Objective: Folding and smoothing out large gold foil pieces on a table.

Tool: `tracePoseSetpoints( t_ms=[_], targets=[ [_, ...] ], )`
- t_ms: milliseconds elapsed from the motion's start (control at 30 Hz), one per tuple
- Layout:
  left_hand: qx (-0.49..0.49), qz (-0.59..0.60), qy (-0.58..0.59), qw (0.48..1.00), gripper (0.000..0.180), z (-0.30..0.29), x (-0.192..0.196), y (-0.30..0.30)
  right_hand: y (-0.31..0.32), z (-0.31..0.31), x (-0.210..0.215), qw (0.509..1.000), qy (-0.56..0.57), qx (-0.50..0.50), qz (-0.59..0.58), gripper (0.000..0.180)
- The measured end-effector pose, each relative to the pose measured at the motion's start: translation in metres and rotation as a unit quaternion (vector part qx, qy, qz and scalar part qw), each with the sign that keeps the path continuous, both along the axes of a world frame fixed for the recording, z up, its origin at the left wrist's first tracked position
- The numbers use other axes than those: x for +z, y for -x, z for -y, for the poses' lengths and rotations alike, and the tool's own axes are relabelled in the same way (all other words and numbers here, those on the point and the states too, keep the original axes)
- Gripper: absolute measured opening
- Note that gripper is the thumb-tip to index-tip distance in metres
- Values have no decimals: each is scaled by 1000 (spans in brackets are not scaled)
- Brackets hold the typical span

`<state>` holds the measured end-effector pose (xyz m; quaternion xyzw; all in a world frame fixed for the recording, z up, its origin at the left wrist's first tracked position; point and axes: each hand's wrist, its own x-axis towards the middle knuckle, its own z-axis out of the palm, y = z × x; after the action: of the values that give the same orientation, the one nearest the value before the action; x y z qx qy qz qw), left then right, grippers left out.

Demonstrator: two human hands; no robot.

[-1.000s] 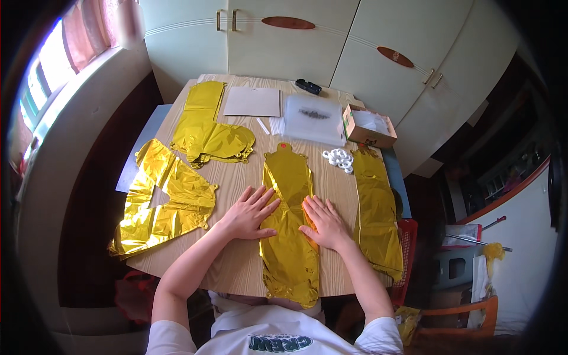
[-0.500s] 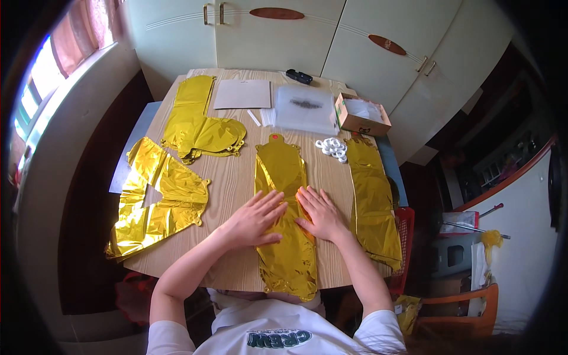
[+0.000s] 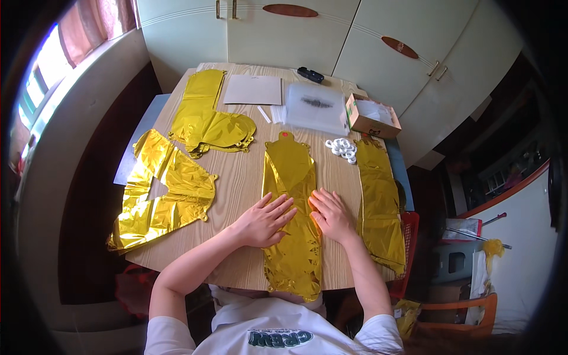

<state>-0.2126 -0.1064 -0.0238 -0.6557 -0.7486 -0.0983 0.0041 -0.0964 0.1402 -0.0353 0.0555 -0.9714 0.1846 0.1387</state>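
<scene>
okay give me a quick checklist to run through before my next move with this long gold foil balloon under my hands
1. Both hands on it: left hand and right hand lie flat on the gold foil balloon. Ok.
2. Balloon fully on the table: near end hangs over the edge. Not ok.
3. Clear of the neighbouring foil strip: a bare gap of table shows between them. Ok.
4. White rings clear of the balloon: ok.
5. Air fully pressed out: cannot tell.

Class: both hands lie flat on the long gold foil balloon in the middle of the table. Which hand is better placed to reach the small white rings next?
Probably the right hand. The white rings lie just right of the gold foil balloon, on that hand's side; the left hand would have to cross the balloon.
</scene>
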Motion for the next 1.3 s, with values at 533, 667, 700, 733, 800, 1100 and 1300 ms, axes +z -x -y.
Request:
tracePoseSetpoints(
  t_ms=[533, 667, 700, 733, 800, 1100, 1300],
  targets=[
    [1, -3, 5, 1000, 70, 0, -1, 0, 2, 5, 3, 999, -45, 15, 7, 42],
    [0, -8, 4, 1000, 71, -1, -2, 0, 2, 5, 2, 999, -46, 16, 9, 43],
    [0, -9, 4, 1000, 71, -1, -1, 0, 2, 5, 2, 999, -47, 16, 9, 43],
    [0, -11, 5, 1000, 71, -1, -2, 0, 2, 5, 2, 999, -48, 16, 10, 43],
    [0, -15, 7, 1000, 72, -1, -2, -1, 1, 6, 2, 998, -51, 16, 12, 44],
    [-2, -18, 4, 1000, 71, -1, 0, -1, 2, 8, 3, 998, -58, 11, 17, 45],
    [-1, -11, 11, 1000, 71, -1, 0, -1, 2, 8, 3, 998, -58, 9, 14, 46]
  ],
)
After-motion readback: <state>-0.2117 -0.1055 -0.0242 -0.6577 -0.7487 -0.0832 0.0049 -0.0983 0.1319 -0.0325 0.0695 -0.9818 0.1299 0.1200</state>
